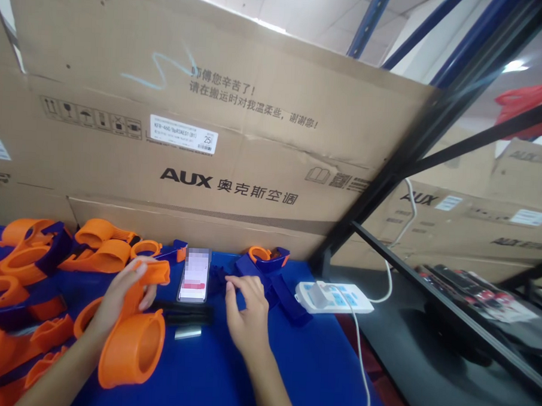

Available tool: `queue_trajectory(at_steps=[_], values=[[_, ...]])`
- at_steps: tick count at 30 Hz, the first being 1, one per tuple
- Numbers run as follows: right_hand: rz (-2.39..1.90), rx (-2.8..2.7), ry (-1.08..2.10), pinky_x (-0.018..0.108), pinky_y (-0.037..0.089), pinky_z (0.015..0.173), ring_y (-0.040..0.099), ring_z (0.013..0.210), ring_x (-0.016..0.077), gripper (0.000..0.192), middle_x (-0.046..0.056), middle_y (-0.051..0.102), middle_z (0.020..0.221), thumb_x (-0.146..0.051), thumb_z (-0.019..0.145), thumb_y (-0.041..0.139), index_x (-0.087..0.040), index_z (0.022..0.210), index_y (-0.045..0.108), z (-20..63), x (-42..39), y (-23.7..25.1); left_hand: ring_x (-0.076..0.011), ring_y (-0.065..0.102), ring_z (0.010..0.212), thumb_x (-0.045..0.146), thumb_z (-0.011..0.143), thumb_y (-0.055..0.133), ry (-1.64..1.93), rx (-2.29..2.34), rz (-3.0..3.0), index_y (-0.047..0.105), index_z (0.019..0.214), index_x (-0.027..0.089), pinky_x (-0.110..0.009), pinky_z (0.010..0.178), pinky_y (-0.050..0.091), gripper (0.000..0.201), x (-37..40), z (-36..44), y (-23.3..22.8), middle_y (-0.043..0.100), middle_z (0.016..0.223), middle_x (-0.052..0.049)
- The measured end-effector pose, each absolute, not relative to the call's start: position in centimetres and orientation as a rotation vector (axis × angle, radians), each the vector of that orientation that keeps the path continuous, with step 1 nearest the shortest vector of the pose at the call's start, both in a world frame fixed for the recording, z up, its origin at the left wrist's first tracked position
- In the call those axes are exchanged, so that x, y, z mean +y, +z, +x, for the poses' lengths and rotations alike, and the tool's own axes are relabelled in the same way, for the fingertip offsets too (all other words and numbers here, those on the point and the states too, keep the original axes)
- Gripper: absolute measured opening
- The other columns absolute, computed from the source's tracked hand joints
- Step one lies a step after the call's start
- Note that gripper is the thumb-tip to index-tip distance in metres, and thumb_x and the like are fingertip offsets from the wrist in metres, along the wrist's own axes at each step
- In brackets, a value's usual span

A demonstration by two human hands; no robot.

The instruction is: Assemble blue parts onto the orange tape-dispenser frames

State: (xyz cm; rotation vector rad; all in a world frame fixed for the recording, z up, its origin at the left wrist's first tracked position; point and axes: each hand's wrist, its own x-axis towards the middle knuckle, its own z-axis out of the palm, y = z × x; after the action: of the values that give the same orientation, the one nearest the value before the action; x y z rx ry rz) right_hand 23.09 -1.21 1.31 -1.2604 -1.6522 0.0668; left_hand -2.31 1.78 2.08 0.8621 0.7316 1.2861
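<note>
My left hand (pixel 122 289) is closed around an orange plastic tape dispenser frame (pixel 132 349), its round hub tilted down toward me. My right hand (pixel 248 310) hovers over the blue table, thumb and index finger pinched together. Whether a small part sits between those fingertips I cannot make out. Dark blue plastic pieces (pixel 289 299) lie just behind and beside this hand. Between the hands are a phone (pixel 195 274) with a lit screen, a black bar-shaped piece (pixel 187 314) and a small silvery strip (pixel 188 333).
Several orange and blue dispenser parts (pixel 23 264) crowd the table's left side. One more orange and blue dispenser (pixel 268 255) sits at the back. A white power strip (pixel 334 297) with cables lies at the right edge. A large cardboard box (pixel 237 147) stands behind, beside a dark metal rack post (pixel 365 201).
</note>
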Motion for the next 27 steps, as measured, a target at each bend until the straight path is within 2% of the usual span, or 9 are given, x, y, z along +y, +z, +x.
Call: queue_trajectory(at_steps=[4, 7, 12, 14, 16, 19, 24, 27], values=[[-1.162, -1.707, 0.213, 0.038, 0.050, 0.082, 0.066, 0.085, 0.0223, 0.019, 0.006, 0.072, 0.087, -0.025, 0.102, 0.054, -0.023, 0.102, 0.073, 22.8, -1.6, 1.6, -0.0130, 0.054, 0.048, 0.046, 0.091, 0.069, 1.269, 0.835, 0.962, 0.066, 0.110, 0.024, -0.021, 0.050, 0.041, 0.029, 1.1, -0.5, 0.9, 0.064, 0.057, 0.001], [-1.052, -1.825, 0.399, 0.035, 0.053, 0.081, 0.067, 0.085, 0.0203, 0.022, 0.005, 0.073, 0.091, -0.027, 0.099, 0.058, -0.023, 0.118, 0.070, 21.9, -2.1, 1.6, -0.0187, 0.062, 0.056, 0.048, 0.088, 0.072, 1.190, 0.821, 1.000, 0.067, 0.112, 0.026, -0.027, 0.058, 0.048, 0.033, 0.2, 0.9, 0.5, 0.068, 0.060, -0.001], [-0.896, -1.936, 0.780, 0.030, 0.055, 0.075, 0.067, 0.079, 0.0170, 0.048, 0.003, 0.073, 0.098, -0.042, 0.099, 0.057, -0.025, 0.143, 0.052, 21.8, -2.6, 2.0, -0.0207, 0.067, 0.068, 0.045, 0.089, 0.073, 1.160, 0.779, 1.009, 0.065, 0.118, 0.027, -0.031, 0.068, 0.052, 0.035, -0.7, 1.6, 1.0, 0.074, 0.074, -0.004], [-0.822, -1.957, 0.851, 0.033, 0.057, 0.081, 0.069, 0.087, 0.0194, 0.062, 0.005, 0.073, 0.108, -0.055, 0.096, 0.057, -0.024, 0.149, 0.046, 22.1, -2.7, 2.3, -0.0223, 0.070, 0.070, 0.047, 0.086, 0.076, 1.243, 0.779, 0.912, 0.063, 0.120, 0.028, -0.032, 0.068, 0.055, 0.041, -0.4, 1.5, 0.9, 0.075, 0.077, -0.003], [-0.789, -1.961, 0.802, 0.038, 0.056, 0.091, 0.069, 0.102, 0.0240, 0.072, 0.009, 0.070, 0.122, -0.064, 0.090, 0.061, -0.024, 0.149, 0.047, 22.3, -2.8, 2.6, -0.0234, 0.072, 0.074, 0.047, 0.081, 0.082, 1.340, 0.794, 0.821, 0.063, 0.120, 0.029, -0.034, 0.069, 0.058, 0.047, 0.1, 1.3, 0.6, 0.077, 0.085, -0.004], [-0.803, -1.980, 0.709, 0.041, 0.054, 0.099, 0.067, 0.115, 0.0267, 0.069, 0.011, 0.066, 0.133, -0.065, 0.088, 0.065, -0.025, 0.143, 0.053, 22.3, -3.0, 2.7, -0.0238, 0.074, 0.083, 0.045, 0.077, 0.086, 1.424, 0.819, 0.780, 0.065, 0.118, 0.029, -0.033, 0.072, 0.060, 0.049, 0.9, 1.2, -0.1, 0.078, 0.105, -0.005], [-0.886, -2.066, 0.565, 0.046, 0.049, 0.108, 0.062, 0.125, 0.0308, 0.083, 0.012, 0.062, 0.141, -0.068, 0.077, 0.073, -0.024, 0.144, 0.052, 22.1, -3.2, 2.2, -0.0243, 0.070, 0.111, 0.039, 0.081, 0.084, 1.447, 0.842, 0.843, 0.065, 0.121, 0.030, -0.031, 0.092, 0.056, 0.045, 1.0, 1.0, -0.7, 0.076, 0.119, -0.005], [-0.946, -2.083, 0.452, 0.045, 0.051, 0.105, 0.064, 0.121, 0.0304, 0.081, 0.011, 0.065, 0.136, -0.056, 0.077, 0.078, -0.025, 0.146, 0.050, 22.2, -3.1, 2.1, -0.0281, 0.064, 0.124, 0.043, 0.087, 0.077, 1.430, 0.808, 0.879, 0.062, 0.131, 0.030, -0.034, 0.097, 0.055, 0.048, 1.2, 0.9, -0.7, 0.069, 0.135, -0.008]])
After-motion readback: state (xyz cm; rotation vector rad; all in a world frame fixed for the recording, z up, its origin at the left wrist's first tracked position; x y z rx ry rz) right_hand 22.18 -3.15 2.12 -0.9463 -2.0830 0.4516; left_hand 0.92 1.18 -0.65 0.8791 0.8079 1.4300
